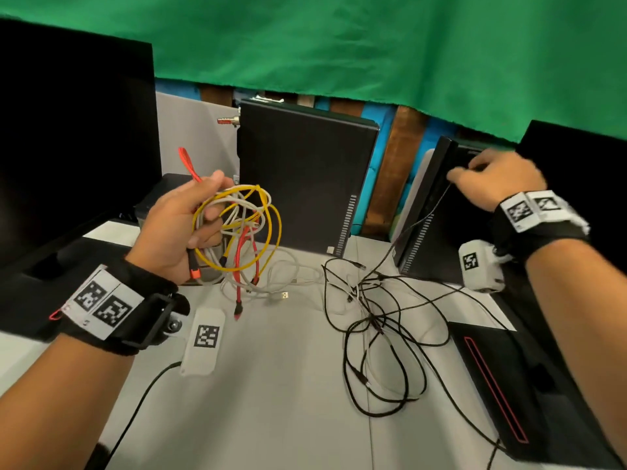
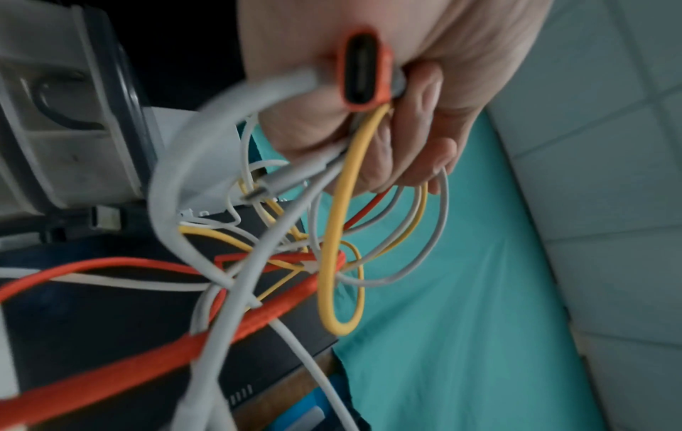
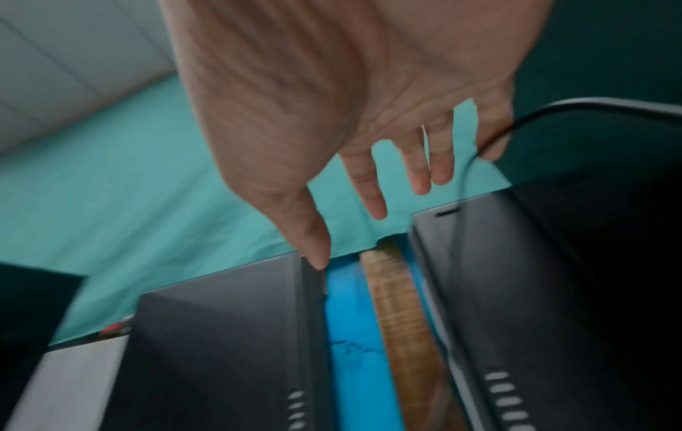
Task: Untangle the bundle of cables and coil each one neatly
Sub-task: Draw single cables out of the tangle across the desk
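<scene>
My left hand point(image 1: 179, 225) is raised above the table and grips a tangled bundle of yellow, white and red cables point(image 1: 244, 218). An orange connector point(image 2: 363, 73) sticks out of the fist of the left hand point(image 2: 406, 122), and loops of the bundle point(image 2: 332, 233) hang below the fingers. My right hand point(image 1: 492, 179) is at the top of the right black computer case point(image 1: 437, 232). A thin black cable point(image 1: 420, 218) runs taut from it down to a black tangle point(image 1: 376, 334) on the table. In the right wrist view the black cable point(image 3: 467, 169) hooks behind one finger of the right hand point(image 3: 332, 102).
A second black computer case point(image 1: 305, 171) stands upright behind the bundle. A dark monitor point(image 1: 68, 130) fills the left. White cable ends point(image 1: 291, 279) trail on the grey table point(image 1: 278, 401). A white tagged box point(image 1: 203, 340) lies near my left wrist, a flat black device point(image 1: 502, 385) at the right.
</scene>
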{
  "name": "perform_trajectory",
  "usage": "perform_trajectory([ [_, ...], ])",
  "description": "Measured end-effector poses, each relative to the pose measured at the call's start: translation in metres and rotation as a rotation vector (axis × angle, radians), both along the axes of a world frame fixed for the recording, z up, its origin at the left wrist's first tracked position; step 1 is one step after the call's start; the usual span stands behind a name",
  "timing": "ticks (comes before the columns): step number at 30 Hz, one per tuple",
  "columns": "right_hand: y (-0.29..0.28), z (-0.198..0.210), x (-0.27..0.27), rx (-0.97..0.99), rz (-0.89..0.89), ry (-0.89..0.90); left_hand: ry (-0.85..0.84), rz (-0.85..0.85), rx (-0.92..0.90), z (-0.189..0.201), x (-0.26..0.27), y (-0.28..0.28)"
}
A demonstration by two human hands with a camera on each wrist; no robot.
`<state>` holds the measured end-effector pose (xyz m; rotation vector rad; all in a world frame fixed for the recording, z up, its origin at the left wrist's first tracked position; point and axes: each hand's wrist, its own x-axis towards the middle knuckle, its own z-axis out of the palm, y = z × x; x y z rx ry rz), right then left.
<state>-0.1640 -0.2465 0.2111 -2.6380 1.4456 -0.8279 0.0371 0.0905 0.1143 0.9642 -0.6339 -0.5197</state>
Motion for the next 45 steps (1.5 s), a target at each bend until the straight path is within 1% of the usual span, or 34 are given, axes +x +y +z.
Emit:
perform_trajectory([
  [2, 0.004, -0.020, 0.011, -0.010, -0.040, 0.178, 0.007, -0.055, -0.047, 0.006, -0.004, 0.003],
  [3, 0.011, -0.030, 0.018, -0.042, -0.019, 0.205, 0.009, -0.074, -0.064, 0.008, -0.005, 0.004],
  [4, 0.022, -0.037, 0.024, -0.078, 0.036, 0.168, 0.010, -0.087, -0.079, 0.010, -0.007, 0.004],
  [5, 0.037, -0.045, 0.030, -0.085, 0.125, 0.067, 0.010, -0.097, -0.094, 0.011, -0.009, 0.004],
  [6, 0.054, -0.051, 0.033, -0.019, 0.259, -0.072, 0.015, -0.106, -0.109, 0.013, -0.010, 0.004],
  [7, 0.073, -0.057, 0.034, 0.121, 0.438, -0.215, 0.029, -0.120, -0.126, 0.014, -0.012, 0.003],
  [8, 0.093, -0.064, 0.034, 0.280, 0.609, -0.311, 0.052, -0.141, -0.142, 0.014, -0.014, 0.003],
  [9, 0.111, -0.071, 0.031, 0.398, 0.768, -0.336, 0.078, -0.164, -0.161, 0.015, -0.016, 0.002],
  [10, 0.127, -0.078, 0.027, 0.476, 0.888, -0.302, 0.107, -0.184, -0.176, 0.015, -0.017, 0.002],
  [11, 0.140, -0.087, 0.025, 0.532, 0.971, -0.238, 0.136, -0.200, -0.186, 0.015, -0.017, 0.001],
  [13, 0.155, -0.104, 0.026, 0.612, 1.007, -0.163, 0.181, -0.230, -0.194, 0.012, -0.017, -0.001],
  [14, 0.159, -0.110, 0.028, 0.673, 1.008, -0.185, 0.201, -0.256, -0.199, 0.010, -0.016, -0.003],
  [17, 0.165, -0.120, 0.036, 0.893, 1.018, -0.324, 0.277, -0.372, -0.224, 0.002, -0.013, -0.008],
  [19, 0.165, -0.120, 0.040, 1.024, 0.993, -0.375, 0.328, -0.428, -0.235, -0.005, -0.011, -0.011],
  [22, 0.167, -0.117, 0.042, 1.240, 0.967, -0.472, 0.378, -0.433, -0.213, -0.015, -0.009, -0.016],
  [24, 0.166, -0.118, 0.043, 1.297, 0.959, -0.554, 0.377, -0.393, -0.148, -0.021, -0.012, -0.022],
  [26, 0.167, -0.117, 0.045, 1.285, 0.937, -0.601, 0.315, -0.292, -0.040, -0.028, -0.016, -0.029],
  [30, 0.167, -0.117, 0.048, 1.200, 0.864, -0.611, 0.050, -0.103, 0.176, -0.038, -0.026, -0.040],
  [31, 0.167, -0.116, 0.049, 1.185, 0.846, -0.610, -0.009, -0.072, 0.213, -0.039, -0.028, -0.042],
  [33, 0.166, -0.113, 0.052, 1.145, 0.811, -0.603, -0.073, -0.071, 0.254, -0.041, -0.033, -0.043],
  [36, 0.167, -0.106, 0.056, 1.008, 0.777, -0.585, -0.097, -0.181, 0.285, -0.039, -0.039, -0.040],
  [38, 0.169, -0.101, 0.058, 0.829, 0.778, -0.554, -0.092, -0.214, 0.287, -0.037, -0.044, -0.039],
  [40, 0.171, -0.096, 0.061, 0.646, 0.812, -0.494, -0.117, -0.163, 0.309, -0.036, -0.049, -0.041],
  [42, 0.172, -0.092, 0.063, 0.526, 0.860, -0.404, -0.091, -0.068, 0.325, -0.034, -0.049, -0.044],
  [43, 0.172, -0.091, 0.063, 0.510, 0.891, -0.367, -0.045, -0.036, 0.306, -0.033, -0.046, -0.045],
  [44, 0.170, -0.091, 0.062, 0.534, 0.925, -0.353, 0.007, -0.020, 0.270, -0.031, -0.042, -0.044],
  [45, 0.168, -0.090, 0.060, 0.598, 0.955, -0.371, 0.043, -0.010, 0.235, -0.028, -0.039, -0.041],
])
